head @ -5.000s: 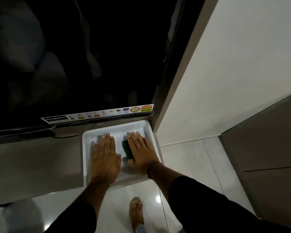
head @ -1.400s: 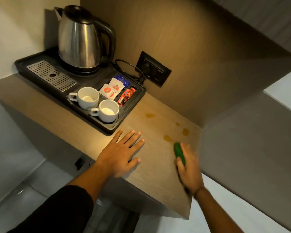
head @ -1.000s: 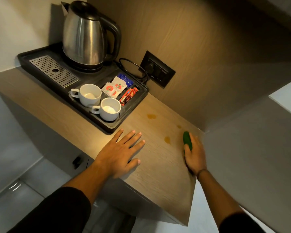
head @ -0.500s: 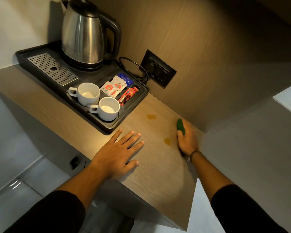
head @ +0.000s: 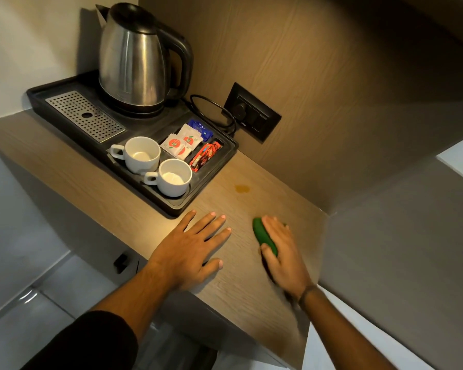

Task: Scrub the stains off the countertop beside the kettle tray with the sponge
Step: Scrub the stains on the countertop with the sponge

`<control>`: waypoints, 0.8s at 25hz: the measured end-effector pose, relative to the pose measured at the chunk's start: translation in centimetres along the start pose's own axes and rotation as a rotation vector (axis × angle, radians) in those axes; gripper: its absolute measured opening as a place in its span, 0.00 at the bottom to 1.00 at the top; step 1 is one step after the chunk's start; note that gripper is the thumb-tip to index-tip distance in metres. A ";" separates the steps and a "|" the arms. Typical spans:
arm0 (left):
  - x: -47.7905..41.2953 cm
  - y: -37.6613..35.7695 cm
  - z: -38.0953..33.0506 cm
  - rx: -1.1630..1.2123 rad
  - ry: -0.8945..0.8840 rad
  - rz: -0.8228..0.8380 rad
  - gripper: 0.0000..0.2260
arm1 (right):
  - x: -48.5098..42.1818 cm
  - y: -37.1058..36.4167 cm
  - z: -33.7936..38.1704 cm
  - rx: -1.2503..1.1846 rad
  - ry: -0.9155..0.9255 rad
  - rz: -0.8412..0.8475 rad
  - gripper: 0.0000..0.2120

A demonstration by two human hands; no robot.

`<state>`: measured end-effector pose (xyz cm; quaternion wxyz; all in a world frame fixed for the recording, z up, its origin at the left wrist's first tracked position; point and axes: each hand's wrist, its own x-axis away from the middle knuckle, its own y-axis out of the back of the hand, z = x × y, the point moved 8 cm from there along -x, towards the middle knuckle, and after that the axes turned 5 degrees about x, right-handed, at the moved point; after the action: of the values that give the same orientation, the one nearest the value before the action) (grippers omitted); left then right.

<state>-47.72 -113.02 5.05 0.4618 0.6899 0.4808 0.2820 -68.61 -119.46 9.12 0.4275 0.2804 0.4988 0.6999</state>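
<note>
one stain (head: 242, 188) is plainly visible on the countertop (head: 241, 284), a small amber blot lying beyond the fingertips of both hands and just beside the near corner of the kettle tray (head: 171, 204). the right hand (head: 284, 256) lies flat over the green sponge (head: 263, 236), fingers pressing it down against the wood-grain top, thumb hooked round its near end; its outline is smeared, so i judge it is mid-stroke. the left hand (head: 190, 252) is spread wide and empty, palm down on the countertop just left of the sponge, bracing. to scrub well, i would keep the palm's weight over the sponge, work in short overlapping strokes along the grain, and carry them forward to that amber blot, stopping short of the tray's edge so it is not nudged. whether another mark lies under the right hand i cannot tell. the top looks like smooth matt laminate, pale and finely lined, which should release a dried spill easily. the sponge is a soft rounded oblong. the tray is dull black plastic with raised walls; beyond the left hand it holds two glossy white cups (head: 155, 166) and a brushed steel kettle (head: 134, 57).
</note>
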 end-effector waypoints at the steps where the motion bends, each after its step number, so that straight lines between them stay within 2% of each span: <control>1: 0.0 0.0 -0.1 0.008 -0.002 -0.001 0.32 | 2.4 -0.1 -0.1 -0.012 0.032 0.024 0.29; 3: 0.0 0.2 -0.1 0.012 0.001 0.006 0.32 | 2.8 1.2 -1.9 -0.007 -0.021 0.000 0.29; 6: 0.0 0.3 -0.2 -0.005 0.001 0.024 0.33 | -2.2 2.7 -2.5 -0.007 -0.221 -0.082 0.28; 7: 0.1 0.3 -0.3 -0.006 0.004 0.029 0.33 | -2.7 2.1 -1.0 -0.017 -0.188 -0.074 0.29; 9: 0.1 0.5 -0.5 0.002 0.006 0.024 0.33 | -0.8 -0.5 1.8 -0.010 0.027 0.024 0.30; 11: 0.2 0.7 -0.5 0.008 0.005 0.021 0.33 | 3.1 -1.2 1.3 0.017 0.156 0.110 0.30; 14: 0.2 0.5 -0.5 0.004 0.011 0.017 0.32 | -0.1 1.5 -3.0 0.004 -0.045 -0.008 0.29; 17: 0.1 0.4 -0.3 0.004 0.008 0.021 0.32 | -9.3 1.9 -1.8 0.033 -0.222 -0.105 0.27; 18: 0.1 0.3 -0.3 0.007 0.007 0.017 0.32 | -11.0 0.9 -0.1 0.029 -0.199 -0.092 0.28; 20: 0.1 0.3 -0.4 0.011 0.011 0.021 0.32 | -11.0 -1.1 2.8 0.021 -0.036 -0.029 0.29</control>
<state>-47.90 -112.78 5.46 0.4524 0.6959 0.4776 0.2881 -60.76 -127.68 9.41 0.4434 0.2902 0.5025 0.6831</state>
